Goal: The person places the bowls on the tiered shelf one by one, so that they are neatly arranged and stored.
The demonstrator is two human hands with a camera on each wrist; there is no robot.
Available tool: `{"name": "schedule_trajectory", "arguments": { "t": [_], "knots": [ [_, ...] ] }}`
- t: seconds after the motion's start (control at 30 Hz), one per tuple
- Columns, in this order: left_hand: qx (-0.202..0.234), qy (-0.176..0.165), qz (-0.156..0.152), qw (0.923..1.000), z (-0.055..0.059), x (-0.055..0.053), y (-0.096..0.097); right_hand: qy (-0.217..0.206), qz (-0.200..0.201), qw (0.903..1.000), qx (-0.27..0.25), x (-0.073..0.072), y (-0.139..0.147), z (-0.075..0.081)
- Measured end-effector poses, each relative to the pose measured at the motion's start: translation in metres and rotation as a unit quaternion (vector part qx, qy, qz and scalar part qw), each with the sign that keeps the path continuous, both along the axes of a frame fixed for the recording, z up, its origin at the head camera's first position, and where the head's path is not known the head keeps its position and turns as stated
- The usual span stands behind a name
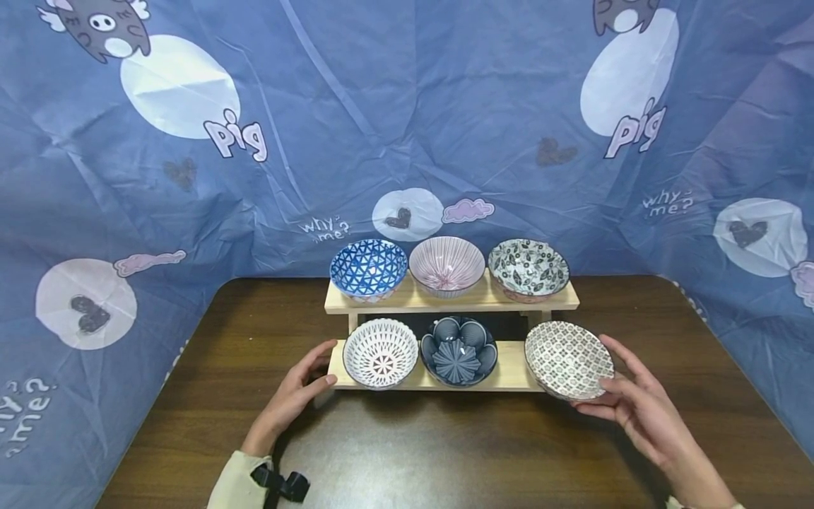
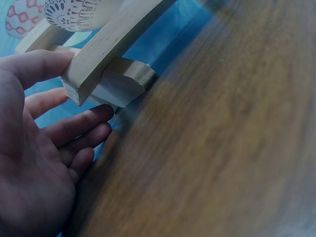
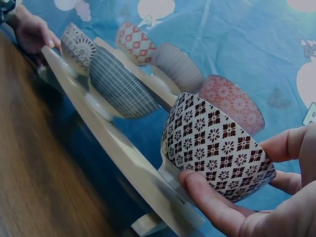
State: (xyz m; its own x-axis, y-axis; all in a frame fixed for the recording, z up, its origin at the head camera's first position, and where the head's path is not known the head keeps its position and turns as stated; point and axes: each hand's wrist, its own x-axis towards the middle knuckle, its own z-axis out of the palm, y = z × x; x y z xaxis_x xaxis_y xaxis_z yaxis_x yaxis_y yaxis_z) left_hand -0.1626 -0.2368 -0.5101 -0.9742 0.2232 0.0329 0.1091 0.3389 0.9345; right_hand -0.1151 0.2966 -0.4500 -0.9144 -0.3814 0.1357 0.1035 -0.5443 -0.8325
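A bowl with a dark flower-grid pattern (image 3: pixel 217 148) is in my right hand (image 1: pixel 642 410), thumb on one side and fingers on the other. It overlaps the right end of the lower board in the head view, its foot close to the wood in the right wrist view. My left hand (image 1: pixel 295 392) holds the left end of the light wooden two-tier stand (image 1: pixel 509 367), fingertips at the board's end (image 2: pixel 79 86). Along the lower tier sit a white bowl with radiating marks (image 1: pixel 381 353) and a dark blue bowl (image 1: pixel 459 351).
On the upper tier stand a blue triangle-patterned bowl (image 1: pixel 369 267), a pink striped bowl (image 1: pixel 447 265) and a leaf-patterned bowl (image 1: pixel 529 267). The stand rests on a brown wooden table (image 1: pixel 407 452). Blue printed cloth (image 1: pixel 356 127) hangs behind and at both sides.
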Motion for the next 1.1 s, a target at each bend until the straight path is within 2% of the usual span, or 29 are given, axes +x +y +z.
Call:
{"name": "schedule_trajectory", "arguments": {
  "t": [0.2,0.47,0.87,1.1],
  "knots": [
    [0.005,0.004,-0.002,1.0000,-0.001,0.000,0.000,-0.001,0.005,1.0000,0.001,-0.003,-0.009,-0.001],
    [0.007,0.003,0.000,1.0000,-0.001,0.000,0.000,-0.004,-0.001,0.9993,0.036,-0.008,-0.019,-0.002],
    [0.019,0.015,-0.011,0.9996,0.000,0.001,0.000,-0.011,-0.009,0.9982,0.058,-0.012,-0.025,-0.004],
    [0.014,0.018,-0.011,0.9997,0.000,0.001,0.000,-0.019,-0.005,0.9989,0.041,-0.014,-0.026,-0.006]
  ]
}}
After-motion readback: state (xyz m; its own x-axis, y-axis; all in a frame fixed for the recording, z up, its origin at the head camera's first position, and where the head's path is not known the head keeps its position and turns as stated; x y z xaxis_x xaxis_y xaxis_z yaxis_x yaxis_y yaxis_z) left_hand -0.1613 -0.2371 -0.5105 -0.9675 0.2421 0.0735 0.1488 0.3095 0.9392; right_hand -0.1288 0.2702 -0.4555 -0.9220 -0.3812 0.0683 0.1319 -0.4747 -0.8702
